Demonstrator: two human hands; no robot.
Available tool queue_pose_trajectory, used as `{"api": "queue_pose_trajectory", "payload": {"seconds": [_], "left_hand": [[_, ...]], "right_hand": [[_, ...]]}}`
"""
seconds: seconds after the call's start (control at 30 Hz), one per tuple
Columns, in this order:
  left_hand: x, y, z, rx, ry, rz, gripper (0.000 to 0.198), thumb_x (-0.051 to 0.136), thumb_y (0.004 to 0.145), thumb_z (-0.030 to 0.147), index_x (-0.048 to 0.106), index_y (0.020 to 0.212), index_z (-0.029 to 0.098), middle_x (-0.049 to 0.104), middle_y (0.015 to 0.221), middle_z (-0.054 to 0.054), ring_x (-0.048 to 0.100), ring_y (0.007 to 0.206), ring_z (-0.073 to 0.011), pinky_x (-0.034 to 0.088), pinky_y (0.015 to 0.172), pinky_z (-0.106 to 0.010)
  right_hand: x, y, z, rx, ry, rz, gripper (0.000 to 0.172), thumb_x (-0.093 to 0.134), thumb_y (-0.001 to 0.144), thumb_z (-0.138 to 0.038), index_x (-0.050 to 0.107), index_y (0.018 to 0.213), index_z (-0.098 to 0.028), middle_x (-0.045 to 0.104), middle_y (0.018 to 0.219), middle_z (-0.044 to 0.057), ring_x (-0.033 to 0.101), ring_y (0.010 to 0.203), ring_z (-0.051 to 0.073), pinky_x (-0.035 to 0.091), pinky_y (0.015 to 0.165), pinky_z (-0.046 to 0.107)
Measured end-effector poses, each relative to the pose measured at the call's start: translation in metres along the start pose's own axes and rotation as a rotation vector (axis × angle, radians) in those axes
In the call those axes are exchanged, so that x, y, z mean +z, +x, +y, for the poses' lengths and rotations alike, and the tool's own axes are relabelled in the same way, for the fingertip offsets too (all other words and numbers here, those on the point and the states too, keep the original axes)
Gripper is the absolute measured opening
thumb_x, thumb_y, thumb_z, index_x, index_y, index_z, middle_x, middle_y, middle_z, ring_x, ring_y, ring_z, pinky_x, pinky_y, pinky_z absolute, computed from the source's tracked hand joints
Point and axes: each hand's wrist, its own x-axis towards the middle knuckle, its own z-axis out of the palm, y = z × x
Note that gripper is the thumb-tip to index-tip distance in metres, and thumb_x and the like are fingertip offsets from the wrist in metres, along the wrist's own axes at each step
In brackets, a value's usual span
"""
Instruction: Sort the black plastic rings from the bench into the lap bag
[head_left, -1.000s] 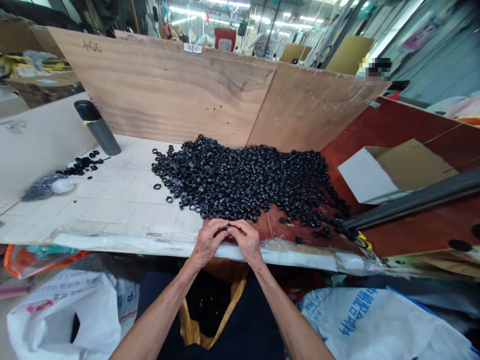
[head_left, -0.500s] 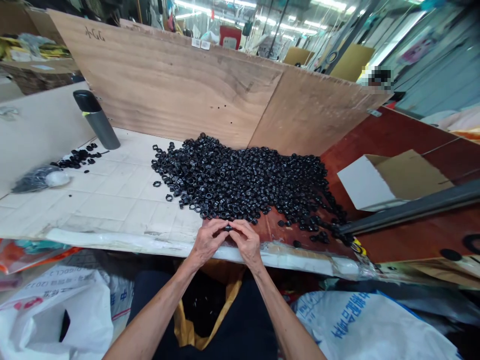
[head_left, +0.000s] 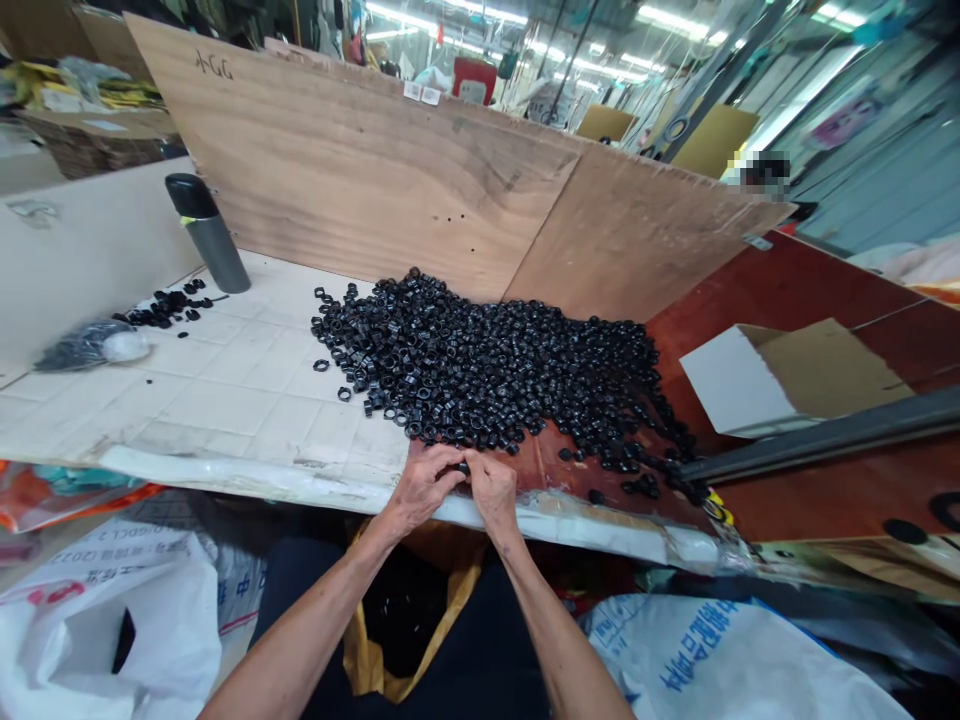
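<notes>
A small black part (head_left: 463, 467) is pinched between my two hands at the front edge of the table. My left hand (head_left: 422, 488) has its thumb and fingers closed on the part from the left. From the right, my right hand (head_left: 492, 488) closes on it with thumb and forefinger. Just beyond my fingertips lies a wide heap of small black rings (head_left: 480, 370), spread over white and red-brown table surface. A few rings lie loose at the heap's left side.
A dark grey bottle (head_left: 217, 245) stands at the back left, near loose black pieces (head_left: 169, 308) and a plastic bag (head_left: 75, 345). An open box (head_left: 739, 385) and a metal bar (head_left: 825, 432) are at right. Below, an open yellow-edged bag (head_left: 405, 610) sits between my forearms.
The view has shifted slightly. The fingers of my right hand have curled in more around the small part, and my hands remain together at the table edge.
</notes>
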Motion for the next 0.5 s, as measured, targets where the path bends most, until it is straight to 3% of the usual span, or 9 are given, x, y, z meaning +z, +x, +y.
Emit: {"api": "queue_pose_trajectory", "payload": {"seconds": [0.1, 0.17, 0.2, 0.27, 0.33, 0.4, 0.5], "left_hand": [[-0.001, 0.001, 0.002, -0.035, 0.005, 0.023, 0.025, 0.065, 0.088, 0.013, 0.071, 0.111, 0.019, 0.073, 0.111, -0.009, 0.068, 0.106, -0.0202, 0.054, 0.098, -0.038], [0.0, 0.0, 0.003, -0.06, 0.017, 0.073, 0.025, 0.065, 0.087, 0.014, 0.071, 0.111, 0.019, 0.073, 0.109, -0.008, 0.069, 0.103, -0.0199, 0.056, 0.094, -0.037], [0.0, 0.0, 0.003, -0.068, 0.02, 0.098, 0.025, 0.065, 0.087, 0.014, 0.07, 0.111, 0.019, 0.073, 0.108, -0.008, 0.069, 0.101, -0.0198, 0.057, 0.091, -0.036], [0.0, 0.0, 0.002, -0.075, 0.018, 0.127, 0.024, 0.065, 0.087, 0.015, 0.07, 0.11, 0.019, 0.072, 0.106, -0.008, 0.069, 0.099, -0.0194, 0.059, 0.084, -0.033], [0.001, 0.0, 0.002, -0.079, 0.017, 0.13, 0.023, 0.065, 0.087, 0.015, 0.07, 0.109, 0.018, 0.072, 0.104, -0.008, 0.069, 0.095, -0.0185, 0.059, 0.081, -0.031], [0.001, 0.0, 0.002, -0.089, 0.018, 0.126, 0.023, 0.065, 0.086, 0.015, 0.07, 0.108, 0.018, 0.071, 0.103, -0.007, 0.069, 0.093, -0.0176, 0.06, 0.079, -0.03], [0.0, 0.001, 0.002, -0.105, 0.029, 0.121, 0.024, 0.065, 0.086, 0.016, 0.07, 0.109, 0.019, 0.071, 0.106, -0.008, 0.069, 0.097, -0.0183, 0.059, 0.081, -0.031]], "right_hand": [[-0.003, 0.0, -0.003, 0.078, 0.141, 0.01, 0.036, 0.051, 0.095, -0.047, 0.067, 0.084, -0.016, 0.057, 0.057, -0.002, 0.052, 0.054, 0.013, 0.041, 0.058, 0.024], [-0.007, 0.0, -0.005, 0.098, 0.266, -0.07, 0.034, 0.051, 0.096, -0.046, 0.067, 0.102, -0.016, 0.059, 0.06, -0.003, 0.054, 0.055, 0.014, 0.043, 0.057, 0.024], [-0.008, -0.001, -0.006, 0.088, 0.296, -0.118, 0.032, 0.052, 0.096, -0.044, 0.068, 0.101, -0.017, 0.06, 0.061, -0.002, 0.055, 0.056, 0.014, 0.043, 0.057, 0.024], [-0.011, -0.002, -0.007, 0.054, 0.276, -0.146, 0.034, 0.054, 0.095, -0.042, 0.068, 0.076, -0.017, 0.058, 0.058, -0.001, 0.054, 0.055, 0.013, 0.042, 0.057, 0.024], [-0.012, -0.003, -0.008, 0.032, 0.238, -0.103, 0.048, 0.054, 0.096, -0.042, 0.055, 0.054, -0.018, 0.052, 0.052, -0.001, 0.049, 0.053, 0.012, 0.038, 0.055, 0.024], [-0.012, -0.004, -0.008, 0.045, 0.27, -0.061, 0.047, 0.052, 0.096, -0.043, 0.054, 0.056, -0.018, 0.05, 0.054, -0.002, 0.046, 0.052, 0.011, 0.036, 0.053, 0.024], [-0.013, -0.004, -0.007, 0.08, 0.348, -0.102, 0.033, 0.056, 0.094, -0.043, 0.062, 0.073, -0.017, 0.052, 0.061, -0.003, 0.045, 0.053, 0.01, 0.036, 0.051, 0.023]]}}
